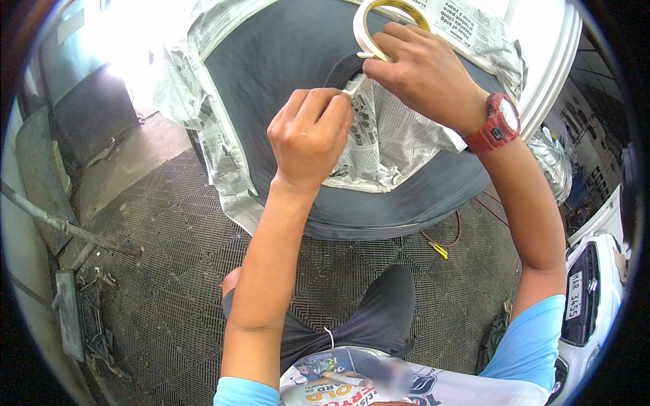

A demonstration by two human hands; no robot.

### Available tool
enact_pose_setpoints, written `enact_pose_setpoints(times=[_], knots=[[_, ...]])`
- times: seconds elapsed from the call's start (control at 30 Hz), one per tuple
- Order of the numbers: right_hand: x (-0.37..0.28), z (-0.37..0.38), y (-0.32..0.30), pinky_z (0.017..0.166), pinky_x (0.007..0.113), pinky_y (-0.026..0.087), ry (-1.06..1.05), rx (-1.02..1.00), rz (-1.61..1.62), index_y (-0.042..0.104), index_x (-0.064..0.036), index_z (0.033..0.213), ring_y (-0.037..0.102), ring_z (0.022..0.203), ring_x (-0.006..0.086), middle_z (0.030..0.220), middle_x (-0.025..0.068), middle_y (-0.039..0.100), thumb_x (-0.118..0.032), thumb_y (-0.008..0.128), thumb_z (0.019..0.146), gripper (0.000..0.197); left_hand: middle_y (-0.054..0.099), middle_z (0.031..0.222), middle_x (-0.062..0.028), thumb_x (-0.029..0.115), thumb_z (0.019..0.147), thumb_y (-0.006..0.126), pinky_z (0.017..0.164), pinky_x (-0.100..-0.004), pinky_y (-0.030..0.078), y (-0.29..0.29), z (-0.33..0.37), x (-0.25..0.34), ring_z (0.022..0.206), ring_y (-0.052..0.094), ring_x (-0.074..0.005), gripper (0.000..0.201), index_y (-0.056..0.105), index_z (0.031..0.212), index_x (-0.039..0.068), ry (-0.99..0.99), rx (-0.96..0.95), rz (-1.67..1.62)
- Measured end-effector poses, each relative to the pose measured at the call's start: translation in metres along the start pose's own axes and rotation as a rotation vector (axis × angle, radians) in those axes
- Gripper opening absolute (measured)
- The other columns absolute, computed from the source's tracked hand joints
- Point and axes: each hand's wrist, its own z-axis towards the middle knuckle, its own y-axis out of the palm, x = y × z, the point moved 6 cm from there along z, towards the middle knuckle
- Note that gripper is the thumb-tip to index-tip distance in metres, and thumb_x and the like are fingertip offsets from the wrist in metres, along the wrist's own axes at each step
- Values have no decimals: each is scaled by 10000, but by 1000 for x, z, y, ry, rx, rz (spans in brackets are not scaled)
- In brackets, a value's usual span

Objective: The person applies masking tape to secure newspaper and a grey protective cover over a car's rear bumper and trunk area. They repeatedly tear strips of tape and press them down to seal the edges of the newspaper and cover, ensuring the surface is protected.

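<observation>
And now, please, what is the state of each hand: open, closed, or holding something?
Left hand: closed, at the newspaper's edge; whether its grip pinches anything cannot be told.
Right hand: closed, holding the tape roll.

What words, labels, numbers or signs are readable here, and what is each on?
I don't copy wording out, but print shows on:
Newspaper: black print, larger lines legible; fine columns too small to read.
Shirt: coloured lettering, partly legible.
White car: characters on its front plate, legible.
Red wristwatch: markings too small to read.
</observation>
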Motion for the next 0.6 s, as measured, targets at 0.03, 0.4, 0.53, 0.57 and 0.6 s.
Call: enact_pose_setpoints(times=[0.03, 0.4, 0.53, 0.57, 0.6], knots=[[1, -1, 1, 879, 406, 620, 9, -6, -5, 786, -123, 1041, 713, 1060, 249, 997, 51, 689, -117, 752, 895, 150, 791, 908, -19, -23, 770, 882, 706, -353, 614, 0, 0, 0, 801, 750, -215, 174, 789, 871, 83, 0, 3, -2], [2, -7, 0, 843, 437, 608, 109, 60, 68, 734, -110, 909, 702, 983, 282, 929, 71, 681, -177, 808, 874, 106, 772, 860, -29, -22, 774, 876, 681, -362, 596, 4, -1, -3, 756, 732, -231, 187, 766, 867, 97, -41, 20, -15], [2, -5, 1, 830, 442, 612, 122, 53, 87, 733, -106, 887, 710, 969, 284, 911, 73, 691, -183, 804, 897, 106, 757, 831, -36, -18, 770, 876, 663, -370, 582, 7, -5, -5, 731, 719, -238, 186, 757, 854, 97, -84, 25, -18], [4, -4, 2, 825, 443, 613, 125, 37, 93, 736, -106, 895, 716, 970, 284, 916, 74, 697, -189, 804, 903, 108, 753, 826, -37, -17, 767, 876, 658, -372, 579, 8, -5, -5, 727, 717, -239, 186, 755, 850, 97, -98, 22, -19], [6, -2, 3, 820, 444, 615, 129, 20, 99, 740, -106, 902, 721, 972, 283, 921, 76, 703, -196, 804, 908, 111, 745, 815, -38, -15, 766, 877, 651, -372, 573, 10, -6, -4, 720, 712, -238, 184, 752, 843, 96, -107, 28, -13]])
